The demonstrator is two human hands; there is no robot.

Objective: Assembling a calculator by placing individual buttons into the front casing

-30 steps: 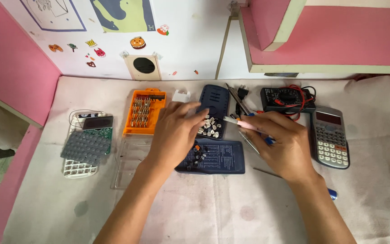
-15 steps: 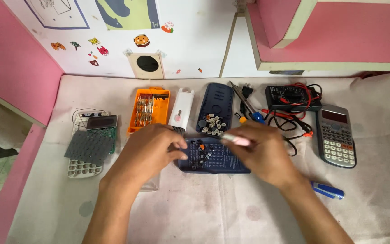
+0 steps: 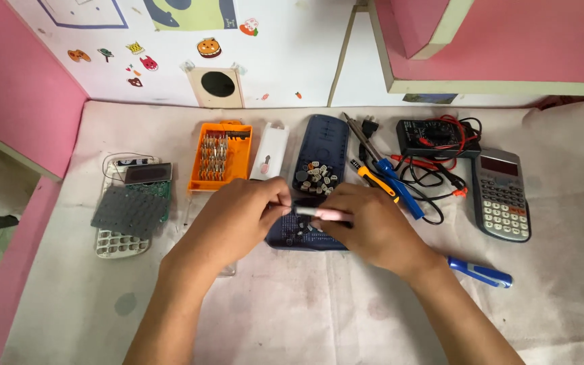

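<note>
Head view, looking down on a bench (image 3: pixel 305 318) covered with a stained white cloth. Nearest the viewer, two bare forearms converge toward the centre. The left hand (image 3: pixel 234 223) has its fingers curled, thumb and fingertips pinching the left end of a slim pink-and-white driver (image 3: pixel 319 213). The right hand (image 3: pixel 366 226) is closed around the other end of the same driver, which lies roughly level between the two hands. Directly beneath the hands lies a dark blue calculator shell (image 3: pixel 305 236), mostly hidden by them. Just to the right of the right wrist, a blue-handled screwdriver (image 3: pixel 480 272) rests on the cloth. To the left, well apart from the hands, lie a green circuit board with a grey rubber keypad (image 3: pixel 130 209) and a white key frame (image 3: pixel 119 243) under it. Beyond the hands, from left to right: an open orange bit case (image 3: pixel 219 155), a white driver case (image 3: pixel 270 150), a second dark blue calculator half (image 3: pixel 320 152) holding a heap of loose keys (image 3: pixel 315 177), a soldering iron with blue handle (image 3: pixel 383 169), a black multimeter (image 3: pixel 437 137) with red and black leads, and a grey calculator (image 3: pixel 501 192). Farthest back, a white wall (image 3: pixel 272 47) with stickers and a pink shelf (image 3: pixel 501 40).
</note>
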